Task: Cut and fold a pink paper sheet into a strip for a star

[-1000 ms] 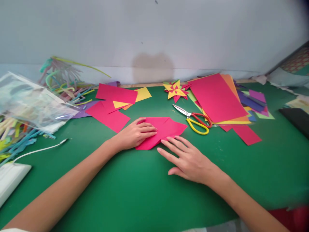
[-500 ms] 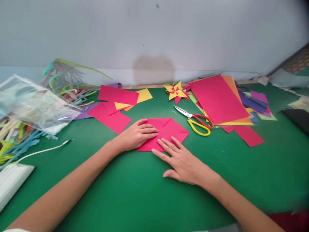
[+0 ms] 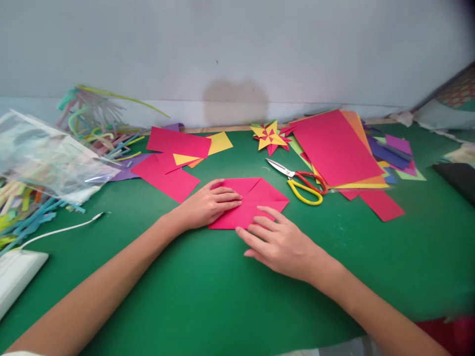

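Your flat, unclenched left hand (image 3: 208, 203) covers the left end of the folded pinkish-red paper (image 3: 270, 192), lying lengthwise side-to-side; your right hand (image 3: 287, 247), loosely open, overlaps its near edge.

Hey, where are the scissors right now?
In the head view, the scissors lie right of centre on the green table, between the folded red paper and the large red sheet.

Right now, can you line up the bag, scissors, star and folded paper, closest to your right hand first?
1. Folded paper, right by the right hand.
2. Scissors, just beyond the hand.
3. Star, back near the wall.
4. Bag, far off left.
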The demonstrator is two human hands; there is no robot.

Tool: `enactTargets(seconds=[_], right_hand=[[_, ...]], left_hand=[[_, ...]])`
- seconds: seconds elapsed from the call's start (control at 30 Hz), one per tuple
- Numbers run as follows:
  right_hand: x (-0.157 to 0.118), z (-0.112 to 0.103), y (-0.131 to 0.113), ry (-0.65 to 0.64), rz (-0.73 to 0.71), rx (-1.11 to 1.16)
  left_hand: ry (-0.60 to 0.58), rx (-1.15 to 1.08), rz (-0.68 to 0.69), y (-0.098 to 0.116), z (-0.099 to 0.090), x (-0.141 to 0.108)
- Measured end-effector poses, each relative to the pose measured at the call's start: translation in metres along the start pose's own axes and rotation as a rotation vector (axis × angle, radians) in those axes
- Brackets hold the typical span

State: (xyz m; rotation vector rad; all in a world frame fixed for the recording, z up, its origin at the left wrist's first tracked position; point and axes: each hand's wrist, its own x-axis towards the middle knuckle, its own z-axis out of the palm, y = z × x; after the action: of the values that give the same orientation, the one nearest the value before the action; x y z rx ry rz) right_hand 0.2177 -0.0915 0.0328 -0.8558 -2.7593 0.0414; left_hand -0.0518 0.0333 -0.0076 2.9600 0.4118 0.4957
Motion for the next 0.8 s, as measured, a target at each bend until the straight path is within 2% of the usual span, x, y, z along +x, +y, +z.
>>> enactTargets(seconds=[0.13,0.27,0.53,0.67,0.8], right_hand=[[0.018,0.023,-0.004,0.041,0.022,-0.029],[0.014,0.041,-0.009,0.008,0.034,0.019],[0.005,0.038,-0.006,-0.016,-0.135,0.033],[0.002,0.041,-0.009,0.054,-0.174,0.052],[0.002,0.044,-0.013,0.189,-0.22,0.029]], left_hand=[[-0.008,-0.011,-0.002,0.0,-0.001,0.0],[-0.026,-0.006,-0.005,-0.001,-0.001,0.0],[-0.012,-0.003,0.0,0.0,-0.001,0.0],[0.008,0.008,-0.001,0.001,-0.001,0.001],[0.022,-0.004,-0.01,0.001,0.0,0.001]])
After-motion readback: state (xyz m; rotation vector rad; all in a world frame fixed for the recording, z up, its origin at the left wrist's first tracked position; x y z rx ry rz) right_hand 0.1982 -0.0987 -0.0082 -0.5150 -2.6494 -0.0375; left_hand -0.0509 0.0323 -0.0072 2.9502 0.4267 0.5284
